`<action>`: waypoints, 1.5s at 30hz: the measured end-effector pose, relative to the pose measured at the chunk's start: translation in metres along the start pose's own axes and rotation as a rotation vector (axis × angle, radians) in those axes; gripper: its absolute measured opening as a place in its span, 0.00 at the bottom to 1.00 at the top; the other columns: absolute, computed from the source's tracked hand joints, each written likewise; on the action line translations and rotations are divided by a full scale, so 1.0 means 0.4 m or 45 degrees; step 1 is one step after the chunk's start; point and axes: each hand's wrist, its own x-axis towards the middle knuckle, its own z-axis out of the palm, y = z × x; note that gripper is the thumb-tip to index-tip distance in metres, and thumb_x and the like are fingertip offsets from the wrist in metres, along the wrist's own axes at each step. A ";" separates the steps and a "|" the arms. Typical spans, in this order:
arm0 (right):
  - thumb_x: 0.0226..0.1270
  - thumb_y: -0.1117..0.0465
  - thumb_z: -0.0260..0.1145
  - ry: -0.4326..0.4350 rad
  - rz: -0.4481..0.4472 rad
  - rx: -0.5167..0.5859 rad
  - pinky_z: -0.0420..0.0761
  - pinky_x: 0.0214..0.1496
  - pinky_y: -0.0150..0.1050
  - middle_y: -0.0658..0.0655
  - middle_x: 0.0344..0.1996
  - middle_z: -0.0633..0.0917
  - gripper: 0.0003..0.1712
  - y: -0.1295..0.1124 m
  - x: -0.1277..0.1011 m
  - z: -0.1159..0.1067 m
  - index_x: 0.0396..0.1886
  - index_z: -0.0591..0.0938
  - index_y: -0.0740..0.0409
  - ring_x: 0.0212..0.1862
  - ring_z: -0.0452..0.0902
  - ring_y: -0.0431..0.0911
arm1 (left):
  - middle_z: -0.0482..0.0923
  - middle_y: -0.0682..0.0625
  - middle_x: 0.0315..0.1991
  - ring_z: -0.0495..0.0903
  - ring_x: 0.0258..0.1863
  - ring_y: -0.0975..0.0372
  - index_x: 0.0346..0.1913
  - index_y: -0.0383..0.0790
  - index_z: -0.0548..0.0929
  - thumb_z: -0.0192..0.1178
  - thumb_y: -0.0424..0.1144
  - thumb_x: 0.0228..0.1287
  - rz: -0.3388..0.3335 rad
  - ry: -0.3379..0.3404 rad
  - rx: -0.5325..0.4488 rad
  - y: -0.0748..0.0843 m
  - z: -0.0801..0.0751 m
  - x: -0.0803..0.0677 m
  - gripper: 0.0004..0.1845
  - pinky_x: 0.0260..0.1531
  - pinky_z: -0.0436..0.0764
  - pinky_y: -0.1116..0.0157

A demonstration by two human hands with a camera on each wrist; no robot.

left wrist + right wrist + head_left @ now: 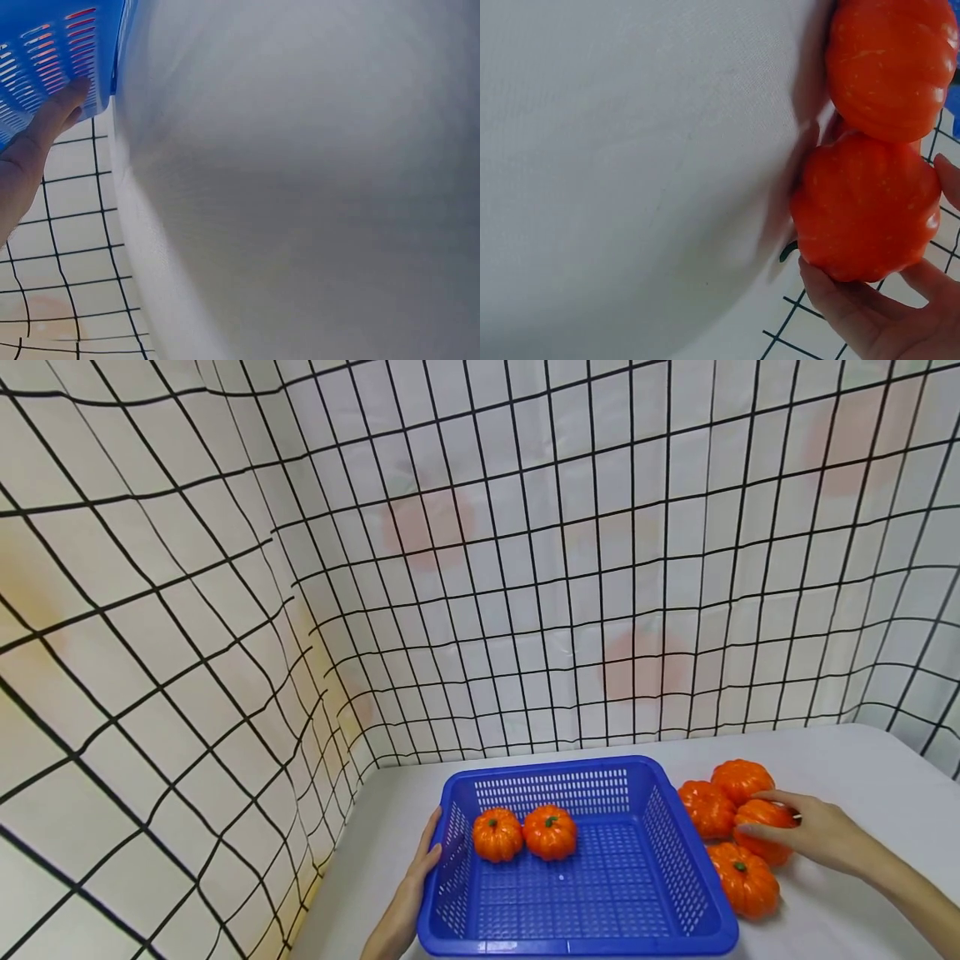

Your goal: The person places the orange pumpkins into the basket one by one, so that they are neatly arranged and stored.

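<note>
From where I sit, the work looks about a third done: two small orange pumpkins already lie in the blue basket (678, 852), one on the left (497, 834) and one just beside it on the right (550, 832), both toward the far wall of the basket and touching or nearly so; four more sit on the white counter (840, 752) just off the basket's right side, so I judge those four are what is left.

My right hand (813, 833) is curled over the pumpkin in the middle of that cluster (761, 827); the right wrist view shows the fingers (840, 304) wrapped under it with the thumb at the far side, so I read it as gripped, though it seems to sit on the counter, not yet lifted. Its neighbours crowd it: the far pumpkin (741, 779) and the one next to the basket (705, 808) press close, and the near pumpkin (744, 878) lies just beside my wrist.

My left hand (412, 889) rests with straight fingers flat against the outside of the basket's left wall, holding nothing, only touching; the left wrist view confirms a fingertip (71, 97) on the slotted plastic.

For room: the basket's near half is bare, so there is space inside; its right rim stands between the cluster and that space; the gridded backdrop (525, 568) closes in behind and on the left, and the counter's left edge runs just beside my left hand; the open counter lies to the right and behind the pumpkins.
</note>
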 end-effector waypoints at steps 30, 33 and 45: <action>0.70 0.46 0.70 -0.058 -0.117 0.114 0.84 0.50 0.63 0.71 0.56 0.83 0.36 0.089 -0.024 0.000 0.66 0.75 0.66 0.52 0.81 0.59 | 0.25 0.43 0.86 0.32 0.83 0.35 0.84 0.67 0.35 0.33 0.59 0.83 0.030 -0.019 -0.010 -0.002 -0.004 -0.005 0.34 0.76 0.45 0.29; 0.67 0.46 0.72 -0.043 -0.088 0.107 0.83 0.51 0.66 0.71 0.54 0.83 0.36 0.078 -0.023 -0.001 0.63 0.76 0.67 0.52 0.80 0.62 | 0.25 0.44 0.86 0.31 0.83 0.35 0.84 0.68 0.36 0.33 0.59 0.83 0.026 -0.016 -0.010 -0.001 -0.002 -0.004 0.34 0.76 0.43 0.29; 0.67 0.47 0.72 -0.119 -0.061 0.006 0.81 0.50 0.67 0.77 0.53 0.83 0.39 0.119 -0.048 -0.033 0.63 0.76 0.76 0.52 0.80 0.68 | 0.25 0.44 0.86 0.29 0.83 0.35 0.84 0.67 0.37 0.34 0.59 0.83 0.030 -0.011 -0.021 0.002 0.002 0.001 0.34 0.76 0.38 0.28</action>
